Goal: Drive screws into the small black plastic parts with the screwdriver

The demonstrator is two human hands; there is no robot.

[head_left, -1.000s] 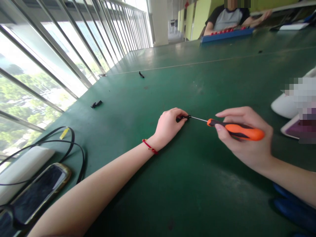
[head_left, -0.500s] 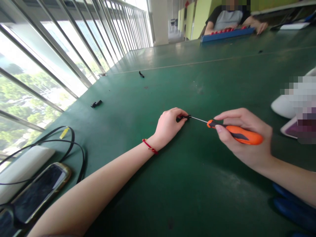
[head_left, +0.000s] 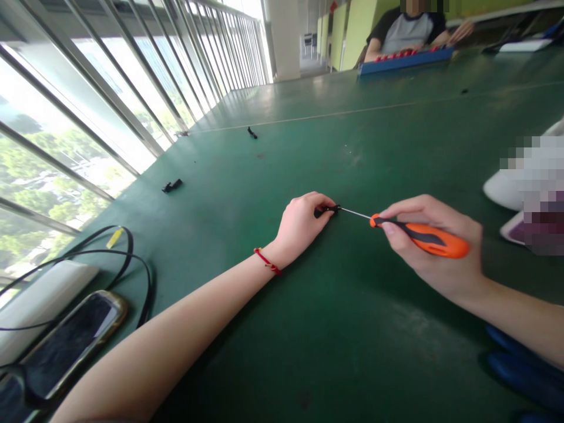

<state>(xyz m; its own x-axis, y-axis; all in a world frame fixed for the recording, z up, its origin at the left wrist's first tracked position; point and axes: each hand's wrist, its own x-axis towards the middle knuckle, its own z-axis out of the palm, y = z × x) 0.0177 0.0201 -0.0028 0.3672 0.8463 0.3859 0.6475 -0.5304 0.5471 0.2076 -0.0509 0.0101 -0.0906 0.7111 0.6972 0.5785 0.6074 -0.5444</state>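
Near the middle of the green table, my left hand (head_left: 306, 223) pinches a small black part (head_left: 326, 210) between thumb and fingers. The fingers cover some of the part, so its exact kind cannot be made out. My right hand (head_left: 449, 247) grips a screwdriver (head_left: 434, 239) with an orange and black handle, its thumb and forefinger close to the front collar. The thin metal shaft points left, and its tip meets the right end of the black part. A red string bracelet (head_left: 267, 262) circles my left wrist.
Two black pieces, a nearer one (head_left: 171, 185) and a farther one (head_left: 252, 133), lie on the table (head_left: 352, 346). At left are a phone (head_left: 66, 346), a white power bank-like block (head_left: 53, 294) and a looped black cable (head_left: 150, 282). A person sits behind a blue tray (head_left: 405, 63). Railings line the left.
The screwdriver handle has turned slightly in my right hand, and those fingers have shifted a little. My left hand stays put. Across the table, the other person's hand has lifted.
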